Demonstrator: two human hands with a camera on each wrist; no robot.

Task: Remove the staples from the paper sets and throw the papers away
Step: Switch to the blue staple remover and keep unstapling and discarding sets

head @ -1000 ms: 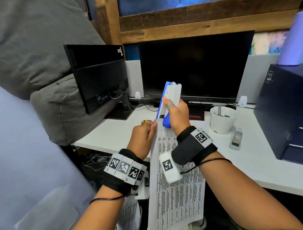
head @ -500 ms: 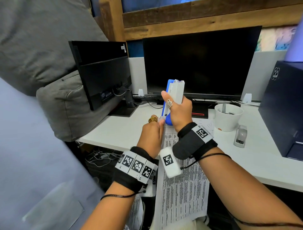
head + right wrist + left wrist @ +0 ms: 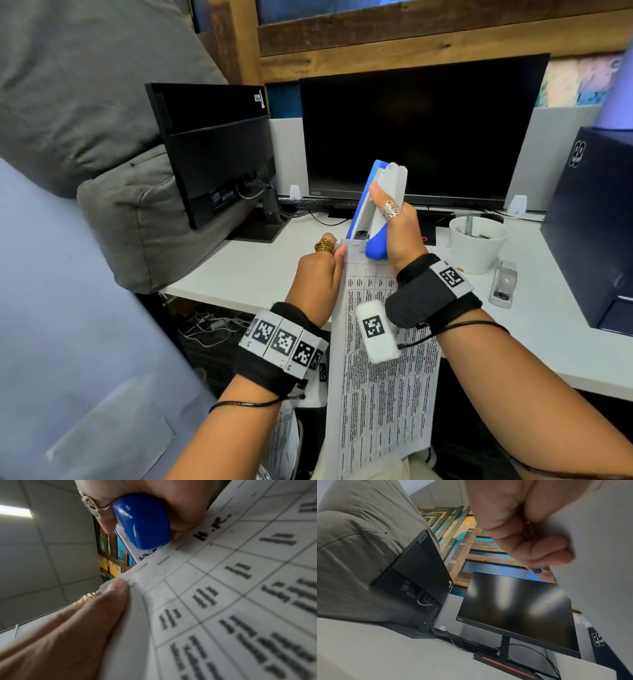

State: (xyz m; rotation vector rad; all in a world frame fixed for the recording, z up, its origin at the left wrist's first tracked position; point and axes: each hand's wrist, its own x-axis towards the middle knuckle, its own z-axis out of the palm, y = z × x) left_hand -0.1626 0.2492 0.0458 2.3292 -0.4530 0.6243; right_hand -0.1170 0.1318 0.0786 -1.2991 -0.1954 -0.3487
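Head view: we see the right hand (image 3: pixel 399 233) wrapped round a blue and grey stapler (image 3: pixel 378 205), thumb pressed along its grey face, the tool standing nearly upright with its lower end at the top edge of the paper set (image 3: pixel 383 377). Left hand (image 3: pixel 320 274) pinches that same top edge at the corner just left of the stapler, thumb on the printed side, fingers curled behind. A small staple (image 3: pixel 356 244) shows in the margin between left thumb and stapler. We note the sheets hang down from the stapler, past the front edge of the white desk (image 3: pixel 246 270), toward the lap. Right of the stapler: a white cup (image 3: pixel 479 246), then a second, silver stapler (image 3: pixel 503 287) lying flat, then a dark box (image 3: pixel 592 219). Behind the stapler stands a black monitor (image 3: pixel 421 130); left of it, another monitor (image 3: pixel 212 147) seen from the back, against a grey cushion (image 3: pixel 113 192).
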